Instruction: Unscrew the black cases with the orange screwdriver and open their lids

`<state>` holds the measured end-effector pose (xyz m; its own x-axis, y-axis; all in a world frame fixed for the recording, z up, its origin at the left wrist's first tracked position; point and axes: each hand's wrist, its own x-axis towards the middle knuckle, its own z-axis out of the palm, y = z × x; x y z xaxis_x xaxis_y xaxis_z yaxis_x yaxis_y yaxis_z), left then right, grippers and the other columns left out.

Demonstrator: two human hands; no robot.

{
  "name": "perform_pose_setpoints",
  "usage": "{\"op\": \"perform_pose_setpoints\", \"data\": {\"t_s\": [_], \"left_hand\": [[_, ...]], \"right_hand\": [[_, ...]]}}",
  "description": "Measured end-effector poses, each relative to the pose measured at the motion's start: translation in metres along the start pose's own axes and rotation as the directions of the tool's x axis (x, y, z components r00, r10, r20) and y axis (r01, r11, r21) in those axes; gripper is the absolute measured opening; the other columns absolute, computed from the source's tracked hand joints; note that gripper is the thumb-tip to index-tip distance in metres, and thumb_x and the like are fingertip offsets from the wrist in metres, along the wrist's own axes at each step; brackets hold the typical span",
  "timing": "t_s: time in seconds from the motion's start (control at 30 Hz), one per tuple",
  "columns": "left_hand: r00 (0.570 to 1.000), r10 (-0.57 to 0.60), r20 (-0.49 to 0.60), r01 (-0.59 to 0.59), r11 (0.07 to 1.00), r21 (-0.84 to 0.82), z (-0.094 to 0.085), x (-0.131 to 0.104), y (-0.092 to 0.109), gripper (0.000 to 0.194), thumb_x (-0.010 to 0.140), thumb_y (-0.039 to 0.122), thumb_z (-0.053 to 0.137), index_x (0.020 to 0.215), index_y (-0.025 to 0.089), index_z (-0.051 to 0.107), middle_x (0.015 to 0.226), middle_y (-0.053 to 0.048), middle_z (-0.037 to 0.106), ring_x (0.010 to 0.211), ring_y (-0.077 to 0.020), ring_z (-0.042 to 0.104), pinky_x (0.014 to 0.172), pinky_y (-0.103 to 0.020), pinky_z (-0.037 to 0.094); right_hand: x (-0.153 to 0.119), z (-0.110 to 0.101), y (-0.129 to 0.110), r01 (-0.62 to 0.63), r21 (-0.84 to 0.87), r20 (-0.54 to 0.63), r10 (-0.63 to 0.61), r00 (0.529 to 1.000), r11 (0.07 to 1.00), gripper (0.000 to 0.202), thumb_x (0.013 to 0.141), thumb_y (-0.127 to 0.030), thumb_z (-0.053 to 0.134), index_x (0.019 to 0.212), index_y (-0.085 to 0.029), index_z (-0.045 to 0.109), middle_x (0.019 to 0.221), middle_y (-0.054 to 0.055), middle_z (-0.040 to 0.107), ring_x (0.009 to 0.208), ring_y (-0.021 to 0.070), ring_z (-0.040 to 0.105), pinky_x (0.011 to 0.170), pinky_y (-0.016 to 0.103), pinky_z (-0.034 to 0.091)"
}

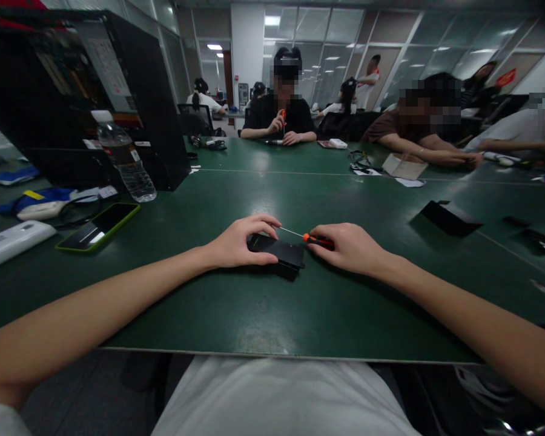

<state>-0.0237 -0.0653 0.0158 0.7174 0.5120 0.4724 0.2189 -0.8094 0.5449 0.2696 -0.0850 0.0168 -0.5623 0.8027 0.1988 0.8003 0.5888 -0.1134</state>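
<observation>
My left hand (247, 242) grips a small black box-like part (279, 249) with a flat top, thumb on the near side and fingers over the far side. The part rests on the green table (236, 315). In my right hand (352, 245) is a screwdriver (320, 241) with an orange and black handle. Its thin metal shaft points left, just beyond the black part, with the tip close to my left fingertips. Whether the tip touches anything I cannot tell.
At left stand an open black computer case (158, 103) and a water bottle (129, 166), near a green-edged phone (100, 227) and a white device (16, 242). To the right lies a black bent panel (449, 218). Across the table a person (277, 115) holds another screwdriver.
</observation>
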Motion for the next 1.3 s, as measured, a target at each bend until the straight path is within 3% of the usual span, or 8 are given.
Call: {"op": "perform_pose_setpoints", "data": {"t_s": [0.13,0.23,0.37,0.5,0.77,0.9,1.03,1.3], "left_hand": [[1.0,0.005,-0.006,-0.005,1.0,0.006,0.0,0.0,0.0,0.036,0.078,0.04,0.082,0.103,0.017,0.07,0.131,-0.015,0.063,0.121,-0.028,0.062,0.105,-0.042,0.047],[1.0,0.014,0.001,-0.014,1.0,-0.026,0.001,0.0,0.001,0.036,0.079,0.04,0.082,0.103,0.017,0.069,0.121,-0.014,0.069,0.115,-0.0261,0.065,0.102,-0.039,0.048],[0.999,-0.044,0.017,0.045,0.998,-0.037,0.001,0.0,0.001,0.039,0.08,0.042,0.081,0.106,0.016,0.069,0.11,-0.01,0.073,0.105,-0.0236,0.068,0.094,-0.034,0.05],[0.99,-0.135,0.048,0.135,0.991,0.016,0.001,-0.001,0.005,0.044,0.079,0.047,0.08,0.109,0.016,0.071,0.098,-0.005,0.075,0.087,-0.0195,0.068,0.081,-0.028,0.05],[0.983,-0.184,-0.018,0.185,0.982,0.048,0.011,0.002,0.019,0.043,0.08,0.048,0.078,0.108,0.016,0.071,0.098,-0.005,0.075,0.087,-0.0198,0.068,0.079,-0.028,0.049],[0.982,-0.185,0.044,0.184,0.983,0.024,0.005,0.0,0.015,0.046,0.081,0.048,0.078,0.112,0.016,0.071,0.102,-0.004,0.075,0.09,-0.0198,0.068,0.079,-0.028,0.048],[0.975,-0.206,0.087,0.205,0.979,0.017,-0.004,-0.004,0.01,0.046,0.082,0.048,0.077,0.113,0.016,0.071,0.095,-0.003,0.074,0.08,-0.0162,0.066,0.071,-0.025,0.046],[0.982,-0.188,0.029,0.187,0.982,0.014,-0.001,-0.006,0.01,0.044,0.081,0.046,0.078,0.11,0.015,0.072,0.087,-0.002,0.073,0.072,-0.0143,0.064,0.067,-0.024,0.048]], "right_hand": [[-0.001,0.006,0.0,-0.025,0.005,-0.025,0.025,0.999,1.0,0.031,0.097,-0.038,0.051,0.112,-0.018,0.07,0.106,0.009,0.073,0.09,0.0219,0.068,0.074,0.031,0.047],[-0.001,0.008,-0.002,0.014,-0.054,-0.121,-0.02,0.992,0.998,0.028,0.098,-0.036,0.052,0.11,-0.018,0.07,0.107,0.01,0.072,0.089,0.0225,0.067,0.073,0.033,0.049],[-0.005,0.003,-0.011,0.207,-0.027,-0.294,-0.206,0.933,0.978,0.028,0.099,-0.035,0.053,0.115,-0.017,0.067,0.11,0.013,0.071,0.098,0.0259,0.064,0.085,0.042,0.051],[-0.011,-0.002,-0.028,0.346,0.129,-0.355,-0.283,0.891,0.929,0.041,0.094,-0.043,0.062,0.127,-0.018,0.059,0.114,0.012,0.07,0.101,0.0244,0.066,0.087,0.04,0.054],[-0.014,0.0,-0.042,0.365,0.149,-0.368,-0.29,0.883,0.919,0.028,0.094,-0.039,0.064,0.113,-0.017,0.065,0.106,0.011,0.073,0.096,0.0212,0.07,0.083,0.033,0.056],[-0.015,-0.002,-0.039,0.372,0.122,-0.406,-0.296,0.865,0.92,0.023,0.093,-0.037,0.064,0.108,-0.019,0.067,0.1,0.009,0.074,0.089,0.02,0.071,0.079,0.032,0.057],[-0.017,-0.002,-0.039,0.372,0.101,-0.406,-0.303,0.862,0.923,0.023,0.094,-0.036,0.064,0.108,-0.019,0.067,0.1,0.009,0.074,0.092,0.021,0.071,0.08,0.034,0.058],[-0.017,-0.001,-0.039,0.355,0.123,-0.426,-0.274,0.862,0.927,0.023,0.092,-0.035,0.065,0.109,-0.02,0.068,0.102,0.009,0.075,0.092,0.0212,0.072,0.082,0.034,0.059]]}}
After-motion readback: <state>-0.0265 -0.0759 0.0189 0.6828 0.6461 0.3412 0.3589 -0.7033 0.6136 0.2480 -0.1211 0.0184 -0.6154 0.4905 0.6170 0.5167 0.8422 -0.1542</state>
